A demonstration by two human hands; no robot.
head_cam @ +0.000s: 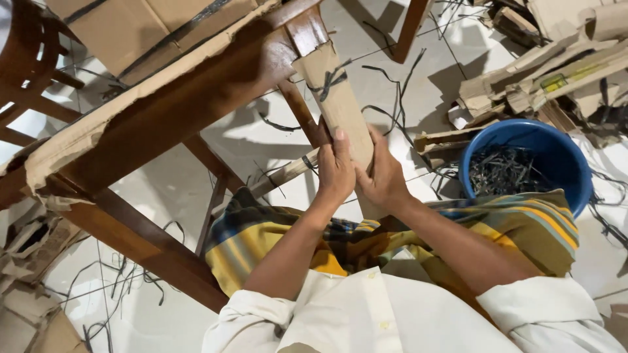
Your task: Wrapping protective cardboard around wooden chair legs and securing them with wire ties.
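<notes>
A dark wooden chair [176, 111] lies tipped in front of me, partly wrapped in torn brown cardboard. One leg [337, 104] points toward me, covered in a cardboard sleeve tied with a black strap near its top. My left hand [335, 171] grips the left side of that sleeve. My right hand [383, 176] grips its right side, fingers curled around the cardboard. Both hands sit close together on the lower part of the leg, above my striped yellow and blue cloth.
A blue bucket [562, 153] holding cut black straps stands at the right. Torn cardboard pieces [556, 72] are piled at the upper right and more cardboard [29, 242] lies at the lower left. Loose black straps [392, 91] lie scattered over the white tile floor.
</notes>
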